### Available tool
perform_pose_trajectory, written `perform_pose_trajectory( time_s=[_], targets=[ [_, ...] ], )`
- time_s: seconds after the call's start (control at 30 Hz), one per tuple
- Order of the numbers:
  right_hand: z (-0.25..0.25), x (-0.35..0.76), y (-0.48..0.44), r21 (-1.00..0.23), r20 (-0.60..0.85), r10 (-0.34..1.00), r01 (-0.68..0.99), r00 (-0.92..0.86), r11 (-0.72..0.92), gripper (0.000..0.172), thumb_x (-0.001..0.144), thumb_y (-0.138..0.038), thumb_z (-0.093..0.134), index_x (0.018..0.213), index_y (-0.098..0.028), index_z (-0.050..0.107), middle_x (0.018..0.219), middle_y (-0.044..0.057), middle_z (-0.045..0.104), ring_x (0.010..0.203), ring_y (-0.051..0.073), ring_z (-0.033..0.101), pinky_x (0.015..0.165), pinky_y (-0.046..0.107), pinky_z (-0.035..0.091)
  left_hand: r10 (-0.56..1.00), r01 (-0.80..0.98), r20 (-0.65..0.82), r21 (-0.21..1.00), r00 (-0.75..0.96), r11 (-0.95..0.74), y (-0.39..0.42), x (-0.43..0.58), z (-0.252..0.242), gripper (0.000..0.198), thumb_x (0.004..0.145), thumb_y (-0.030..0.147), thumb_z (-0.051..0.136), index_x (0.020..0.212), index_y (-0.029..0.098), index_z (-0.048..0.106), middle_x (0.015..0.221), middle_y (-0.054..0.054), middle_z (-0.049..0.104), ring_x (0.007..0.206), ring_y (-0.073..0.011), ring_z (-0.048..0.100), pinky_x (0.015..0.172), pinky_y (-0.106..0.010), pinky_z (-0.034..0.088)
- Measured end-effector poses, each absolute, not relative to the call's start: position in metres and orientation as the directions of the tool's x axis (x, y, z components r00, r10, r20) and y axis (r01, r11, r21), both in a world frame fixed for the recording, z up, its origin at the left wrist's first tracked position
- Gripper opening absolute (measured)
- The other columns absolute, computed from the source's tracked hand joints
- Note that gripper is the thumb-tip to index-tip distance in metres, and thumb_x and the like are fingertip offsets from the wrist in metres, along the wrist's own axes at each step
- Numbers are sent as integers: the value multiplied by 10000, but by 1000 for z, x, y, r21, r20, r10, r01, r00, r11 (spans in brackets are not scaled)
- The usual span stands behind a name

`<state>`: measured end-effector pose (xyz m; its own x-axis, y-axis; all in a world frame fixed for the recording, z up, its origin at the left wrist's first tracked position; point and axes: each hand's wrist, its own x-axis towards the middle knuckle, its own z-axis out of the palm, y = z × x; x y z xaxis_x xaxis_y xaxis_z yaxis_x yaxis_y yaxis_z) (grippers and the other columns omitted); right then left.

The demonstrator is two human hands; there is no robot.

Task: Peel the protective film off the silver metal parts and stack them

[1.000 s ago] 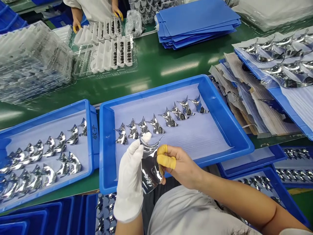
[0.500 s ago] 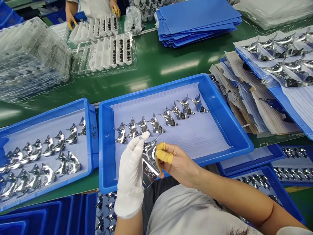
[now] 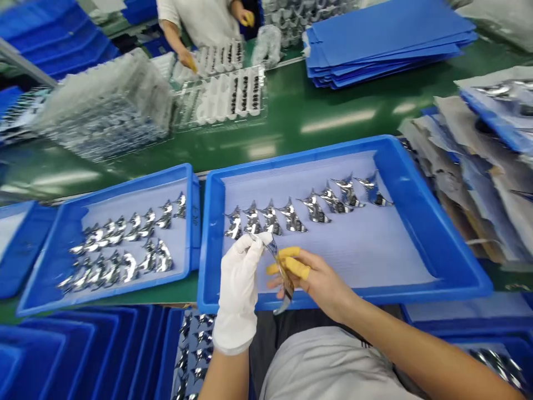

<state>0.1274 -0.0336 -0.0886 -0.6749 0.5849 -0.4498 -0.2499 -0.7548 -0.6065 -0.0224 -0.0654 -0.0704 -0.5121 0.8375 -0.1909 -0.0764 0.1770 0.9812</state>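
Note:
My left hand (image 3: 241, 280), in a white glove, pinches the upper end of a shiny chrome-like curved part (image 3: 287, 282), which hangs nearly edge-on to me. My right hand (image 3: 306, 272) has yellow finger covers. Its fingers are apart and reach behind the part; whether they touch it I cannot tell. Both hands are over the near side of a blue tray (image 3: 441, 239) lined with pale sheet. A row of similar pointed parts (image 3: 291, 216) lies in it, beyond my hands.
Another blue tray (image 3: 194, 222) with two rows of shiny parts stands at the left. Blue sheets (image 3: 387, 41) are piled at the back. Across the green table (image 3: 291, 125), a co-worker's hands are at clear plastic trays (image 3: 225, 94). Stacked blue trays (image 3: 83, 350) are below left.
The shiny part has turned from showing its broad face to nearly edge-on. My right fingers have loosened from its edge and spread. The view has shifted left, so things appear further right.

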Motion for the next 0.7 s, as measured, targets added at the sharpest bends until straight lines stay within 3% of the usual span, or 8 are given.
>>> perform_pose_trajectory(
  time_s=[0.07,0.13,0.27,0.33,0.4,0.5,0.6,0.7],
  targets=[
    [-94,130,-33,-733,-451,639,-150,-623,-663,466,830,-499,699,1121,-159,568,1024,107,692,841,222,714,721,368,567,816,133,-54,978,-575,159,-67,-53,-63,248,864,429,653,888,192,720,976,-61,739,883,-183,672,867,-320,510],
    [-100,135,-30,-797,-451,649,-50,-613,-601,501,848,-526,661,1168,-159,545,1024,127,702,822,236,721,717,399,575,758,434,124,873,-640,223,-71,-96,-52,271,897,443,600,933,196,703,1007,-63,742,923,-198,680,889,-339,507],
    [-114,149,-25,-851,-465,675,78,-572,-520,459,855,-539,629,1092,-147,601,917,119,722,704,225,710,666,400,574,620,589,275,712,-735,382,-77,-195,-40,266,885,427,608,928,171,667,1020,-82,712,1041,-241,644,998,-397,448],
    [-120,154,-22,-862,-471,695,118,-543,-492,459,843,-550,632,1049,-140,634,889,124,726,710,238,708,651,397,570,626,602,215,613,-750,511,-74,-235,-49,231,839,376,684,883,149,684,988,-98,701,1072,-281,616,1037,-476,402],
    [-125,155,-20,-869,-476,709,157,-521,-469,473,836,-567,627,1026,-135,659,865,126,729,712,243,703,649,396,568,658,602,103,529,-746,599,-66,-261,-68,234,849,352,687,944,138,674,1059,-93,681,1095,-268,605,1015,-523,417],
    [-124,152,-17,-878,-472,725,196,-502,-436,489,830,-584,618,1014,-135,680,842,121,733,694,236,690,655,388,564,686,589,-55,466,-725,660,-51,-276,-103,272,898,351,635,1083,153,649,1173,-95,642,1088,-244,607,950,-493,482],
    [-117,146,-16,-883,-468,725,234,-505,-407,496,824,-594,612,1005,-139,691,831,120,738,693,235,687,673,387,564,669,538,-130,494,-732,683,-46,-278,-128,305,909,343,622,1151,157,626,1204,-102,626,1069,-242,615,916,-475,509],
    [-117,147,-14,-880,-475,726,290,-498,-377,517,800,-622,616,986,-149,706,799,121,741,686,247,689,685,404,573,610,446,-111,584,-784,679,-66,-283,-130,303,903,340,630,1148,162,631,1217,-101,621,1090,-248,606,932,-483,500]
  ],
)
